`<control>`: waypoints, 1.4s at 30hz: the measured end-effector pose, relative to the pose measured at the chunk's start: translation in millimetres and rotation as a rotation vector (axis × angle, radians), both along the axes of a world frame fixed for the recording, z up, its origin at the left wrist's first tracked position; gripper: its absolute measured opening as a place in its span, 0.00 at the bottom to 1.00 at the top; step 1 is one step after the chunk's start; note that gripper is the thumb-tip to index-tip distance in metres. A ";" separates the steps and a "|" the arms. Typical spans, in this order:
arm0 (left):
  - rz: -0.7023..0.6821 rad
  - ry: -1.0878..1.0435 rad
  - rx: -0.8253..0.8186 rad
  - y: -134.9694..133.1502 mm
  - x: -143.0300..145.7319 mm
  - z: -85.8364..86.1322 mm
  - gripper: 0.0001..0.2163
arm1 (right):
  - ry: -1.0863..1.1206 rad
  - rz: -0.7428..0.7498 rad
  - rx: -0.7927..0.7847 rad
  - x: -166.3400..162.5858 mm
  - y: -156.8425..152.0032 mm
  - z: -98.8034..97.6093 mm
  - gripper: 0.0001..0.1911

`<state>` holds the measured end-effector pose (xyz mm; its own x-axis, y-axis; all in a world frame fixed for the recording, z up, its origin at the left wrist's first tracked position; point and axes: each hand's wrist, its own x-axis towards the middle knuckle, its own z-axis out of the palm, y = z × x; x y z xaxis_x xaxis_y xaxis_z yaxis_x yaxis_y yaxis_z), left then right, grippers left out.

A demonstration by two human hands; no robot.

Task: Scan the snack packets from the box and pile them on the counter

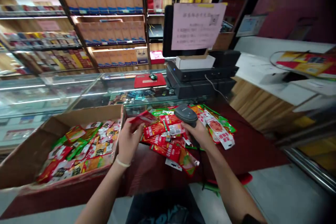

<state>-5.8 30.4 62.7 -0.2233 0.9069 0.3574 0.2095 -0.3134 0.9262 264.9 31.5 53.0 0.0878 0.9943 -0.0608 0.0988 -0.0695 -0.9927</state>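
Observation:
My left hand is closed on a red snack packet, holding it above the left end of a loose pile. In my right hand is a black handheld barcode scanner, its head tipped toward the left over the pile. Beneath both hands lie several red, green and white snack packets on the dark red counter. To the left of my left hand, an open cardboard box holds many similar packets. The fingertips of my right hand are partly hidden behind the scanner.
Behind the pile stand a black checkout monitor with a pink paper sheet on it, and a cash drawer. A mouse rests on a red pad. Glass display cases run along the left.

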 end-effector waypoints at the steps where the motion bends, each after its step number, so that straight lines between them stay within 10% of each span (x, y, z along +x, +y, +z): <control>1: -0.053 0.045 0.027 3.7 19.5 -6.4 0.10 | -0.001 -0.035 0.018 15.7 -3.4 -2.3 0.19; 9: -0.613 0.535 0.260 40.1 175.4 -71.3 0.11 | 0.060 -0.366 0.006 123.3 -46.5 -18.7 0.21; 17: -0.686 1.052 0.349 52.3 261.9 -121.8 0.10 | 0.133 -0.525 -0.013 170.5 -80.1 -31.9 0.22; 28: -0.750 0.841 0.283 45.8 252.5 -115.6 0.14 | 0.145 -0.518 -0.048 166.8 -75.0 -29.1 0.22; 42: -0.438 0.608 0.240 36.6 134.8 -31.6 0.12 | 0.019 -0.216 0.005 77.5 -48.9 11.2 0.22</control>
